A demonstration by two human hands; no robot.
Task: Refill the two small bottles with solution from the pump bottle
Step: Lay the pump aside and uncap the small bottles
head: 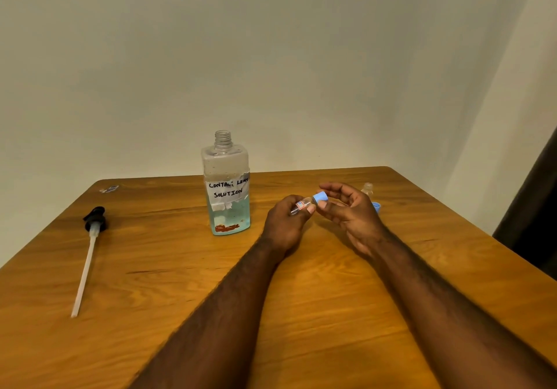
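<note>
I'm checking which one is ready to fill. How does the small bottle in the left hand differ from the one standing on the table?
The held bottle wears a blue cap; the standing bottle is uncapped, a loose cap beside it. The held bottle lies tilted in the left hand; the standing bottle is upright on the table. Both are small and clear.
</note>
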